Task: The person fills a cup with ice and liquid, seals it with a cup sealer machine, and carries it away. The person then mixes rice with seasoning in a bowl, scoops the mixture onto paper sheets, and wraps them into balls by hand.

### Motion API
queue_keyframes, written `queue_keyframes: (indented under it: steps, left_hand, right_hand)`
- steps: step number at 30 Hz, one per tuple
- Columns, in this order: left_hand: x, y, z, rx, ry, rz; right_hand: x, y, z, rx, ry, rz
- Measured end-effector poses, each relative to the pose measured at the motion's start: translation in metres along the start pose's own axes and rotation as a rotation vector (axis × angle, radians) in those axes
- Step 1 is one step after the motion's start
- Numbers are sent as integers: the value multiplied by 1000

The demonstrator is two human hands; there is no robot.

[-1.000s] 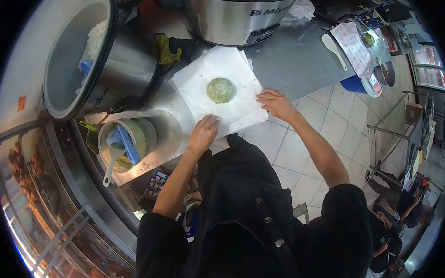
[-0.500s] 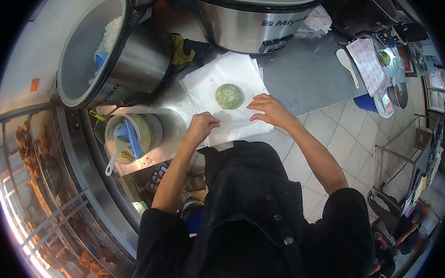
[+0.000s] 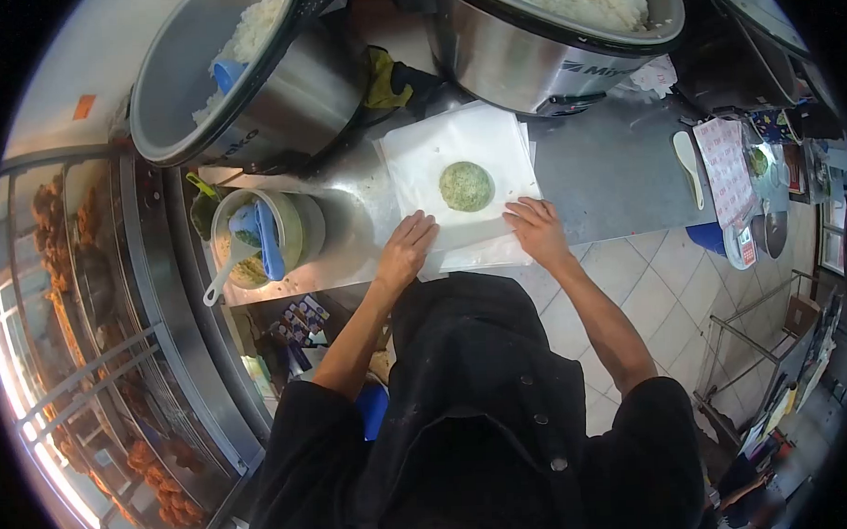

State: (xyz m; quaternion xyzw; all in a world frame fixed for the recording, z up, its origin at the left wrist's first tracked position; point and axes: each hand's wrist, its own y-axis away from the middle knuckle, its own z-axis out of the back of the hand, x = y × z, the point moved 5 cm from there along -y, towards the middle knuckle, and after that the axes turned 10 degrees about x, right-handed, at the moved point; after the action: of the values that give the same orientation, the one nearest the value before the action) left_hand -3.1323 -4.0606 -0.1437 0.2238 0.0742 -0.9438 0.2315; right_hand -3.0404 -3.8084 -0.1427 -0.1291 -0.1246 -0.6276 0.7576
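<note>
A rounded, green-flecked mound of rice (image 3: pixel 466 186) sits on a stack of white paper sheets (image 3: pixel 420 162) on the metal counter. My left hand (image 3: pixel 410 246) lies at the near left edge of the paper, its fingers stretched out over the top sheet. At the near right edge my right hand (image 3: pixel 537 229) rests with its fingers extended and slightly apart on the paper. Both hands are just short of the mound and do not touch it. My thumbs are mostly hidden, so a hold under the sheet cannot be made out.
Two large rice cookers (image 3: pixel 528 65) with white rice stand behind the paper. To the left, a tub (image 3: pixel 301 227) holds blue-handled utensils beside a white ladle handle (image 3: pixel 217 287). A white rice paddle (image 3: pixel 688 167) and printed paper (image 3: pixel 721 151) lie to the right. A glass food cabinet (image 3: pixel 144 274) stands far left.
My left hand has gone from a pinch at the paper's edge to lying with fingers extended. My right hand has come down onto the near right edge. The view has shifted slightly.
</note>
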Motion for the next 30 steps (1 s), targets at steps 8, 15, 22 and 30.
queue_keyframes:
  steps: [8,15,22,30]
  left_hand:
    - [-18,19,7,24,240,44]
    - [32,4,-17,-180,1299,760]
    - [33,11,-24,-211,1544,781]
    - [32,38,-5,49,1243,1119]
  right_hand:
    - [-43,12,21,122,-545,8]
    - [-75,-73,27,428,-696,-342]
    - [13,-18,34,-234,-49,-88]
    - [81,-23,-18,166,-5,17]
